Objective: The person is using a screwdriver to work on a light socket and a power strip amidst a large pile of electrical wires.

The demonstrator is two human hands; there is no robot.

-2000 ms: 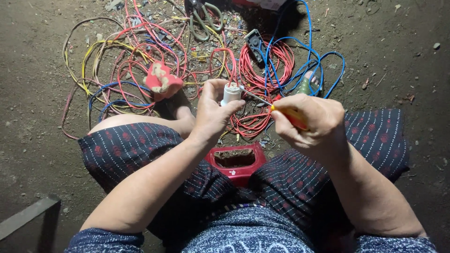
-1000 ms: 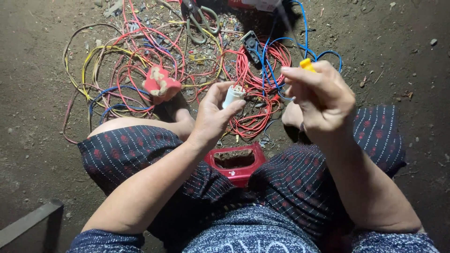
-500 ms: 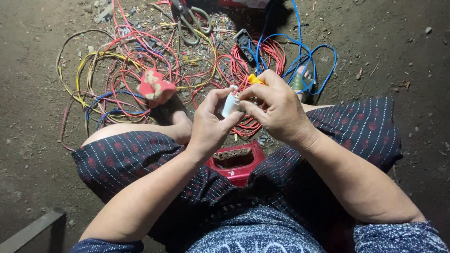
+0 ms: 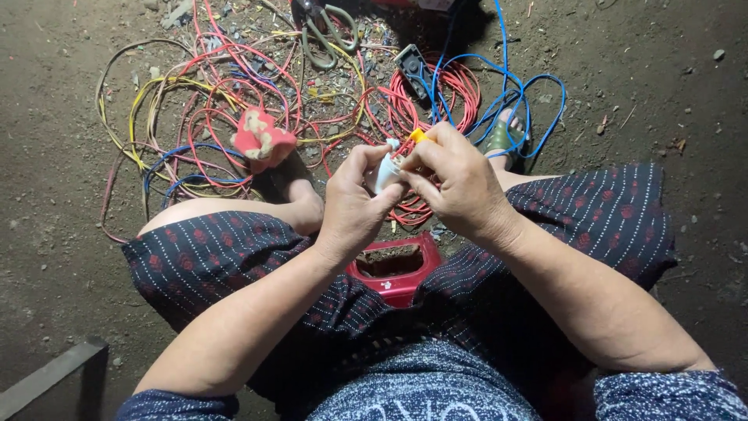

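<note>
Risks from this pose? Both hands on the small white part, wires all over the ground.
1. The white fitting is pinched only by fingertips of the left hand; the yellow-handled tool in the right hand might slip onto those fingers.
2. If dropped, the fitting could vanish among the tangled wires.
3. A bare foot rests in the blue wire loops: possible snag.

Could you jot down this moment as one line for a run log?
left hand: holds small white part | right hand: grips yellow-handled tool at it | ground: tangled wires, scissors | red stool
</note>
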